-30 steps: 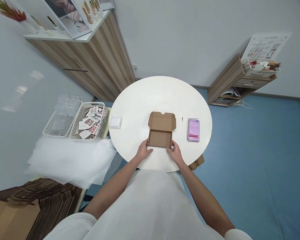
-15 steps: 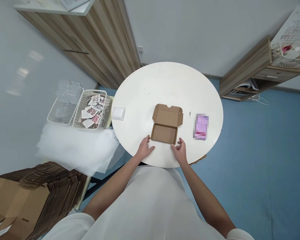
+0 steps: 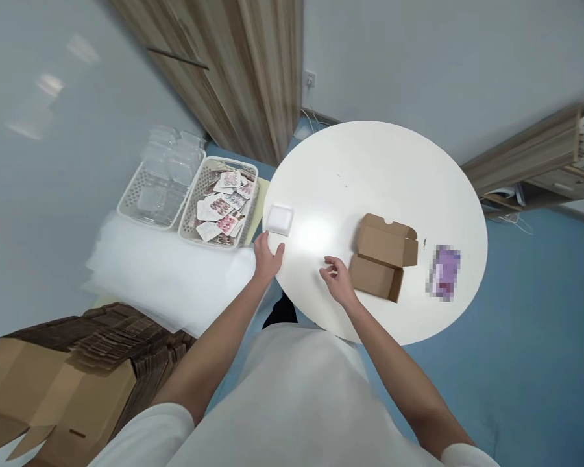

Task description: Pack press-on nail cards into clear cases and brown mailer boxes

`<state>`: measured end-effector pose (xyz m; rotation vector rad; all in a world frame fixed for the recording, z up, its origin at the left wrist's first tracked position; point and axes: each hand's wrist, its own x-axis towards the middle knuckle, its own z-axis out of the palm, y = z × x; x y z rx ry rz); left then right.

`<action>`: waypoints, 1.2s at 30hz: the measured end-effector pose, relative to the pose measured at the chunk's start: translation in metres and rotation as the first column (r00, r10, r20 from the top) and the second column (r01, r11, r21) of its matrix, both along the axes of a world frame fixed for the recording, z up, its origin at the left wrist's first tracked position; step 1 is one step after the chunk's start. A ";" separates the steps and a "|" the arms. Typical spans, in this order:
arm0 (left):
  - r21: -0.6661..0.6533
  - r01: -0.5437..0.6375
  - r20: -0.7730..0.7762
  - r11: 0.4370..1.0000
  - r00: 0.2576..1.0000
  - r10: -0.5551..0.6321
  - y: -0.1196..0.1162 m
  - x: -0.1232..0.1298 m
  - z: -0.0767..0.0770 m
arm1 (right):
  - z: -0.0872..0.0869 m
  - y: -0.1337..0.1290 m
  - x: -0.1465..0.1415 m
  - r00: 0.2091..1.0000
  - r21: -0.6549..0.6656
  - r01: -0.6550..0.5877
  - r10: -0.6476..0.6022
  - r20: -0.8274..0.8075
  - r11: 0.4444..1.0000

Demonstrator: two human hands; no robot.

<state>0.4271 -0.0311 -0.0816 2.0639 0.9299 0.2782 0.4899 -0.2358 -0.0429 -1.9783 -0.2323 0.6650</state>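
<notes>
Out across the round white tabletop (image 3: 389,168), flanked at its left by a perforated white basket (image 3: 252,194) filled with printed cards (image 3: 220,206), an open brown cardboard mailer box (image 3: 376,277) is set right of centre, its lid tipped back. Just beside the box, the right hand (image 3: 338,280) is held half-curled, thumb and fingers parted; and over at the left edge, the left hand (image 3: 268,258) is opened at the near side of a small square white case (image 3: 279,219), though whether contact is made cannot be told.

Two hands (image 3: 268,259) (image 3: 339,281), two baskets (image 3: 131,200) (image 3: 248,226), one open box (image 3: 384,248).
</notes>
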 end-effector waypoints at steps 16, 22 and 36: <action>-0.247 0.104 0.050 0.963 0.994 -0.095 0.057 0.037 -0.025 | -0.042 0.140 0.036 0.933 0.203 0.238 -0.166 -0.318 0.950; -0.502 0.073 0.160 0.862 0.987 0.009 0.031 0.022 -0.026 | -0.041 0.113 0.026 0.919 0.104 0.322 -0.285 -0.273 0.941; -0.291 0.302 0.210 0.908 0.946 -0.247 -0.111 0.035 0.047 | 0.021 -0.042 0.023 0.950 0.129 0.301 -0.309 0.047 0.945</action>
